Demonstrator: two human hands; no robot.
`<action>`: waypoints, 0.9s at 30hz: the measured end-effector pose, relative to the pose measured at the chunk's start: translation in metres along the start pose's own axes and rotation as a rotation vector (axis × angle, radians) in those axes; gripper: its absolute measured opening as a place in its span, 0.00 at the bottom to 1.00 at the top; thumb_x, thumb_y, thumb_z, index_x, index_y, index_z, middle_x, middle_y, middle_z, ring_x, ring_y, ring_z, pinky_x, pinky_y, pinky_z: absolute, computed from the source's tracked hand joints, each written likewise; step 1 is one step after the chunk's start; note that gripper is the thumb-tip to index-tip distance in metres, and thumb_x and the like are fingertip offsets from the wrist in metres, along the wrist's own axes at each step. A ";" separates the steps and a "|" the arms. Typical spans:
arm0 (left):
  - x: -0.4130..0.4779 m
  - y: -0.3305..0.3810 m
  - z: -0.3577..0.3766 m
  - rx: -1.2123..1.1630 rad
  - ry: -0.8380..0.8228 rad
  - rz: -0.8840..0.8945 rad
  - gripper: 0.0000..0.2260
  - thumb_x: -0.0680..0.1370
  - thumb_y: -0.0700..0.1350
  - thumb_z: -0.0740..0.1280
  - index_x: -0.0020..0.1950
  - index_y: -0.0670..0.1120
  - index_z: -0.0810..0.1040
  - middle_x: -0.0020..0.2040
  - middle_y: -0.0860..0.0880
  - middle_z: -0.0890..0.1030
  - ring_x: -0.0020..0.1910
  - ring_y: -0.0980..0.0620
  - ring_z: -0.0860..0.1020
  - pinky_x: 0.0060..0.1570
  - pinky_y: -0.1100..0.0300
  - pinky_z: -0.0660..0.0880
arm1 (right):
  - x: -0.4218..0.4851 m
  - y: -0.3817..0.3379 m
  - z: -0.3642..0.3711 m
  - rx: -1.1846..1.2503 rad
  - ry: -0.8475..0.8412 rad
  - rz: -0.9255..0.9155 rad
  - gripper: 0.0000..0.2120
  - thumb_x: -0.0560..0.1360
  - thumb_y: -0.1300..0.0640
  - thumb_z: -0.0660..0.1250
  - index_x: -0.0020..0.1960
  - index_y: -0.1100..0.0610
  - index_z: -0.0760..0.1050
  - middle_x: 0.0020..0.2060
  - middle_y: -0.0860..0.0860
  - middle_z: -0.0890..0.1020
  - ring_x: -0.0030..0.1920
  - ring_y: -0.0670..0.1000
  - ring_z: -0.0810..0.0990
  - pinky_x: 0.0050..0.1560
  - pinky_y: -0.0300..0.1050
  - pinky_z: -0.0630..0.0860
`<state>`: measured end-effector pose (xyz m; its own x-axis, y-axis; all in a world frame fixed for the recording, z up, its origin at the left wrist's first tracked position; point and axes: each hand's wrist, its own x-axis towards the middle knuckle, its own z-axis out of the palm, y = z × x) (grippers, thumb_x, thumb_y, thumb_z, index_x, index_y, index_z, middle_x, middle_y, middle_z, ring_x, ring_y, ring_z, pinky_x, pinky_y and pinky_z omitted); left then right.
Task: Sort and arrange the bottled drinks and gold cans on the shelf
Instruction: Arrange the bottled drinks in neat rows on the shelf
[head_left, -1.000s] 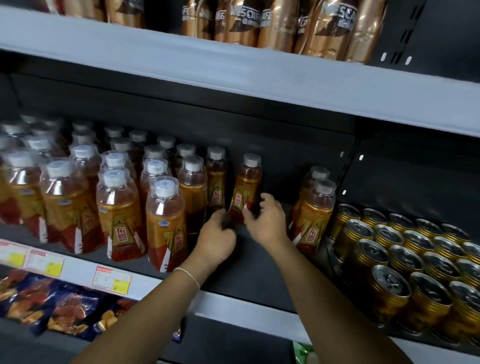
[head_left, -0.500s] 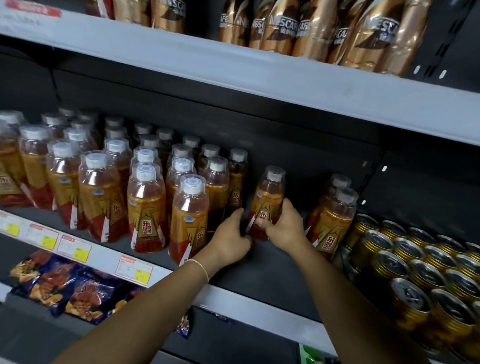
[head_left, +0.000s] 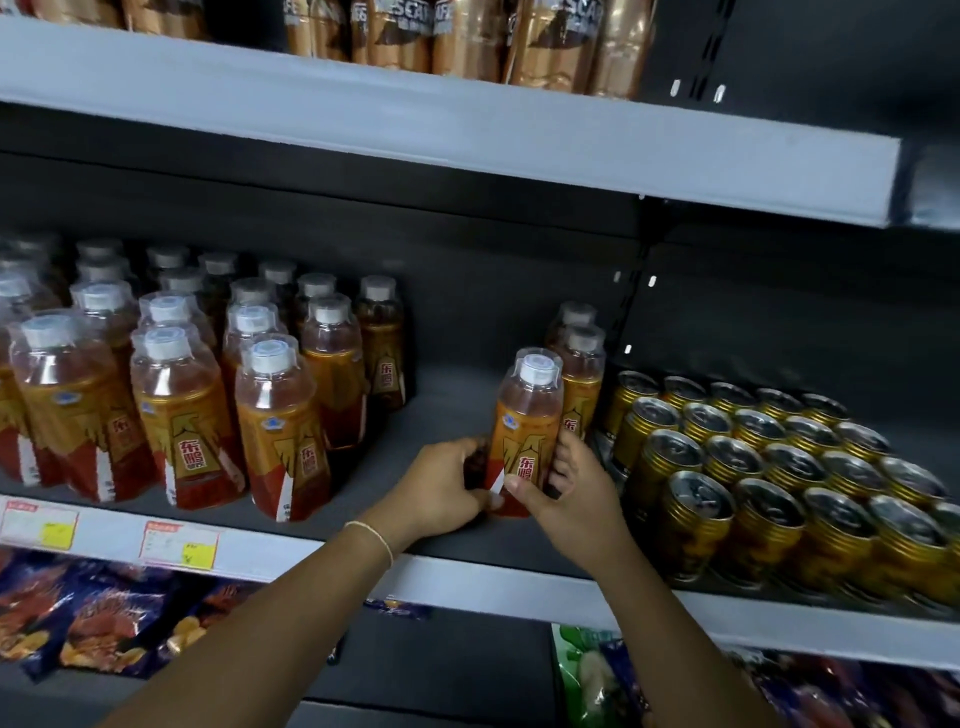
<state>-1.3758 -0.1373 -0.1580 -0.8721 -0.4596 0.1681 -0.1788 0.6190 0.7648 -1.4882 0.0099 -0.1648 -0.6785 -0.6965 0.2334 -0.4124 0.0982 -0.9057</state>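
Note:
An amber bottled drink with a white cap and gold-red label stands on the dark middle shelf, near its front edge. My left hand grips its lower left side and my right hand grips its lower right side. Two more bottles stand just behind it on the right. A large block of the same bottles fills the shelf's left part. Rows of gold cans fill the right part.
A bare gap of shelf lies between the bottle block and the held bottle. Gold coffee bottles line the upper shelf. Price tags hang on the shelf's front rail. Snack bags lie on the shelf below.
The bottle held by both hands has come forward and to the right, from beside the bottle block to a spot in front of the two bottles by the cans.

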 end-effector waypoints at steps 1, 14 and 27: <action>0.000 0.003 0.006 0.000 -0.009 0.008 0.24 0.69 0.45 0.78 0.63 0.54 0.77 0.54 0.60 0.81 0.52 0.64 0.79 0.54 0.71 0.73 | -0.005 0.001 -0.004 -0.003 0.018 0.007 0.26 0.70 0.55 0.77 0.59 0.34 0.70 0.55 0.32 0.80 0.59 0.35 0.78 0.56 0.31 0.74; 0.010 0.029 0.053 0.069 0.019 0.064 0.27 0.75 0.40 0.71 0.72 0.49 0.69 0.66 0.50 0.76 0.62 0.55 0.73 0.53 0.81 0.63 | -0.013 0.017 -0.026 -0.019 0.160 0.029 0.27 0.71 0.54 0.76 0.64 0.41 0.68 0.59 0.42 0.80 0.59 0.42 0.79 0.62 0.49 0.78; 0.014 0.017 0.065 0.147 0.088 0.095 0.31 0.78 0.40 0.66 0.78 0.46 0.58 0.74 0.46 0.69 0.74 0.45 0.63 0.77 0.56 0.51 | -0.011 0.024 -0.018 -0.131 0.211 0.036 0.30 0.76 0.50 0.71 0.74 0.50 0.64 0.65 0.47 0.77 0.64 0.47 0.77 0.64 0.44 0.75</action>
<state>-1.4207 -0.0917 -0.1826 -0.8459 -0.4450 0.2941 -0.1680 0.7456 0.6449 -1.5019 0.0329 -0.1822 -0.8003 -0.5288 0.2828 -0.4517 0.2214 -0.8642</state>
